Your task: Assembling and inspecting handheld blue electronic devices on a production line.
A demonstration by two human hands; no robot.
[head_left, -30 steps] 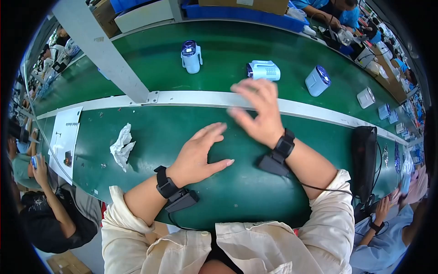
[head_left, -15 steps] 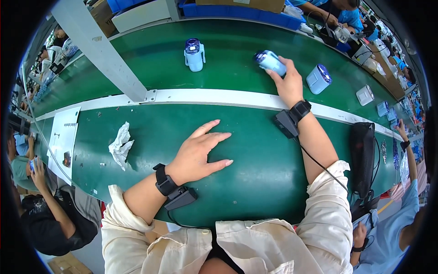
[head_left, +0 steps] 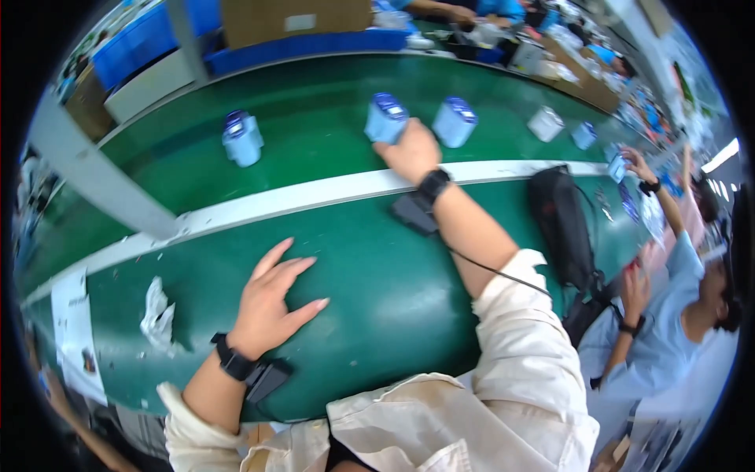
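Note:
On the far green strip, my right hand (head_left: pixel 414 151) grips the lower part of a light-blue device (head_left: pixel 385 124) with a dark-blue top. The device stands nearly upright, and its underside is hidden behind my fingers. Just right of it is a similar light-blue device (head_left: pixel 455 123), not touched. Another one with side arms (head_left: pixel 242 140) stands farther left. My left hand (head_left: pixel 271 303) hovers low over or rests on the near green tabletop, fingers spread, holding nothing.
A white rail (head_left: pixel 314 194) divides the two green surfaces, with a white post (head_left: pixel 102 165) at left. Crumpled white tissue (head_left: pixel 158 315) and a printed sheet (head_left: pixel 77 338) lie left. A black pouch (head_left: pixel 560 224) lies right, near a co-worker's arm (head_left: pixel 667 200). More devices (head_left: pixel 546 123) line the strip.
My view has swung to the right. The device in my right hand was tilted over and now stands more upright beside its neighbour. My left hand keeps its spread pose.

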